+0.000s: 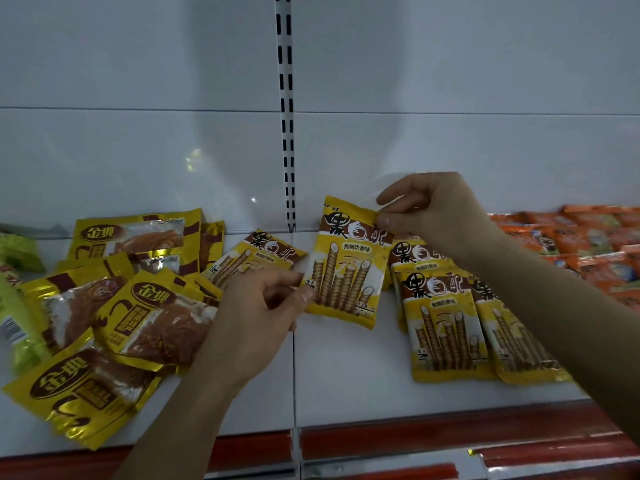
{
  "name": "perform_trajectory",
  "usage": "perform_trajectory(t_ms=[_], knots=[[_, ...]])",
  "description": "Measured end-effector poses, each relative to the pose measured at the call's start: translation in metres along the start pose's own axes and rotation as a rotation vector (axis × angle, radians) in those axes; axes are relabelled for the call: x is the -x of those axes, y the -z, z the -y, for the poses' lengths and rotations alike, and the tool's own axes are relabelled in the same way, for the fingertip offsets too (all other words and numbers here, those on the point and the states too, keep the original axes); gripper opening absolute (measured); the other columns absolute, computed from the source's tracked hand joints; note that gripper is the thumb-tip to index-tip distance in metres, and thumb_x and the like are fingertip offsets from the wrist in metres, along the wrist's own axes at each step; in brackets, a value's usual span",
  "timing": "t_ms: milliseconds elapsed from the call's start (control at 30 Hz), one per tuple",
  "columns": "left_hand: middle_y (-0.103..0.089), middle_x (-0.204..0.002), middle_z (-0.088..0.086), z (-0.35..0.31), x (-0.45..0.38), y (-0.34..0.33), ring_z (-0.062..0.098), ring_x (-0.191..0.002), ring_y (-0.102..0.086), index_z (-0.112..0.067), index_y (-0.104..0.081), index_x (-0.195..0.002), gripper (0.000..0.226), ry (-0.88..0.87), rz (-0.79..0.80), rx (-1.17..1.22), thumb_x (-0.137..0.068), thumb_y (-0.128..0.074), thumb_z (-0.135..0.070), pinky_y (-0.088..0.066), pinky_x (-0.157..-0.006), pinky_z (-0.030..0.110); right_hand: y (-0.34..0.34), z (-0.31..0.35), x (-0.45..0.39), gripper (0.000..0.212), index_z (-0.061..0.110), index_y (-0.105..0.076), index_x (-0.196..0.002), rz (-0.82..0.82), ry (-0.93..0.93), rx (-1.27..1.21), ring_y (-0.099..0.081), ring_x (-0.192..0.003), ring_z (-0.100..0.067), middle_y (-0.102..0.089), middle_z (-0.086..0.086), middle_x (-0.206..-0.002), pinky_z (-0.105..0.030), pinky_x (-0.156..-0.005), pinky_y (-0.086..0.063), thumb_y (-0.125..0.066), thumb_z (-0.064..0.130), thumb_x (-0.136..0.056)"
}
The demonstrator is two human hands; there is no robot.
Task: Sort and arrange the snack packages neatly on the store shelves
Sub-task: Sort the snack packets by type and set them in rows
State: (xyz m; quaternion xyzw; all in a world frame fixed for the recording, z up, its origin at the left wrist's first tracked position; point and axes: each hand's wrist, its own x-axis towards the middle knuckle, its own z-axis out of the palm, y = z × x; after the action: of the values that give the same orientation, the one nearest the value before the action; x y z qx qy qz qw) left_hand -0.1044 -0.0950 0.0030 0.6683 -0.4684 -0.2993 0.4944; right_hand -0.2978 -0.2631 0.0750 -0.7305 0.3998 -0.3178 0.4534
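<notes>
A yellow wafer-roll snack pack (348, 265) is held upright just above the white shelf (346, 375). My right hand (429, 213) pinches its top right corner. My left hand (256, 306) pinches its lower left edge. To the right, several matching wafer-roll packs (446, 320) lie flat in overlapping rows, partly under my right forearm. Another wafer-roll pack (252, 258) lies behind my left hand.
A loose heap of gold packs (138, 306) with brown labels covers the shelf's left side. Green packs (17, 306) sit at the far left edge. Orange packs (588, 244) fill the far right. A slotted upright (285, 112) divides the back panel. A red strip (415, 441) edges the shelf front.
</notes>
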Motion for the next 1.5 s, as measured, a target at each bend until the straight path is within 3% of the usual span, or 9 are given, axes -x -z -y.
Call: perform_trajectory(t_ms=[200,333,433,800,967,1100,1233,1333,1500], knots=[[-0.074,-0.074,-0.008,0.0,-0.001,-0.01,0.011,-0.041,-0.057,-0.023,-0.066,-0.089,0.009,0.023,-0.017,-0.096,-0.089,-0.075,-0.025,-0.049,-0.051,0.034,-0.005,-0.017,-0.022,0.017,0.023,-0.076,-0.094,0.025,0.023,0.354,-0.069,-0.068,0.004,-0.077,0.007,-0.076,-0.007,-0.057,-0.046,-0.082,0.011,-0.083],[-0.069,-0.075,-0.014,-0.001,0.002,-0.019,-0.002,-0.065,-0.06,-0.036,-0.066,-0.083,0.011,-0.022,-0.041,-0.272,-0.087,-0.076,-0.034,-0.045,-0.059,0.023,-0.007,-0.026,-0.027,0.02,0.027,-0.073,-0.096,0.06,0.078,0.539,-0.068,-0.072,0.005,-0.075,0.011,-0.078,-0.005,-0.06,-0.043,-0.078,0.01,-0.087],[-0.063,-0.074,-0.013,0.001,0.005,-0.025,-0.003,-0.067,-0.055,-0.031,-0.069,-0.085,0.008,-0.049,-0.036,-0.334,-0.088,-0.075,-0.034,-0.035,-0.055,0.012,-0.007,-0.028,-0.028,0.019,0.024,-0.075,-0.1,0.078,0.09,0.609,-0.067,-0.074,0.003,-0.075,0.01,-0.077,-0.002,-0.059,-0.039,-0.078,0.011,-0.086],[-0.057,-0.062,-0.014,0.001,0.005,-0.029,-0.004,-0.076,-0.057,-0.032,-0.065,-0.072,0.021,-0.083,0.045,-0.513,-0.087,-0.074,-0.044,-0.04,-0.051,0.013,-0.016,-0.035,-0.031,0.017,0.024,-0.076,-0.1,0.149,0.118,0.714,-0.06,-0.074,0.008,-0.07,0.014,-0.081,0.004,-0.057,-0.035,-0.076,0.012,-0.088],[-0.059,-0.075,-0.016,-0.007,0.007,-0.008,-0.001,-0.065,-0.055,-0.032,-0.068,-0.091,0.017,-0.13,-0.026,-0.567,-0.088,-0.07,-0.048,-0.036,-0.056,0.014,-0.025,-0.025,-0.021,0.015,0.024,-0.074,-0.107,0.055,0.264,0.735,-0.059,-0.092,-0.005,-0.07,0.011,-0.099,-0.014,-0.074,-0.041,-0.067,0.02,-0.095],[-0.062,-0.078,-0.017,-0.019,0.004,0.029,-0.006,-0.072,-0.056,-0.034,-0.067,-0.087,0.01,-0.131,-0.102,-0.588,-0.089,-0.07,-0.045,-0.033,-0.052,0.014,-0.071,-0.005,-0.017,0.018,0.021,-0.074,-0.106,0.137,0.344,0.638,-0.062,-0.092,-0.011,-0.072,0.01,-0.098,-0.022,-0.084,-0.05,-0.061,0.028,-0.097],[-0.064,-0.076,-0.017,-0.019,0.008,0.059,-0.01,-0.072,-0.057,-0.032,-0.07,-0.087,0.004,-0.139,-0.188,-0.62,-0.089,-0.073,-0.033,-0.04,-0.055,0.012,-0.121,0.001,-0.034,0.041,0.024,-0.063,-0.127,0.275,0.279,0.953,-0.049,-0.118,-0.026,-0.068,0.002,-0.117,-0.048,-0.097,-0.042,-0.052,0.051,-0.098],[-0.063,-0.074,-0.017,-0.015,0.015,0.072,-0.009,-0.076,-0.057,-0.03,-0.071,-0.087,0.004,-0.142,-0.23,-0.603,-0.088,-0.075,-0.027,-0.041,-0.06,0.008,-0.133,0.002,-0.044,0.055,0.029,-0.053,-0.134,0.376,0.23,0.984,-0.045,-0.121,-0.026,-0.062,0.004,-0.124,-0.05,-0.097,-0.034,-0.06,0.061,-0.089],[-0.062,-0.075,-0.015,-0.013,0.025,0.082,-0.001,-0.077,-0.059,-0.027,-0.071,-0.094,0.003,-0.179,-0.279,-0.573,-0.091,-0.071,-0.025,-0.042,-0.061,0.01,-0.13,0.003,-0.048,0.04,0.03,-0.06,-0.119,0.226,0.254,0.695,-0.062,-0.102,-0.02,-0.068,0.006,-0.101,-0.038,-0.089,-0.048,-0.078,0.035,-0.084]])
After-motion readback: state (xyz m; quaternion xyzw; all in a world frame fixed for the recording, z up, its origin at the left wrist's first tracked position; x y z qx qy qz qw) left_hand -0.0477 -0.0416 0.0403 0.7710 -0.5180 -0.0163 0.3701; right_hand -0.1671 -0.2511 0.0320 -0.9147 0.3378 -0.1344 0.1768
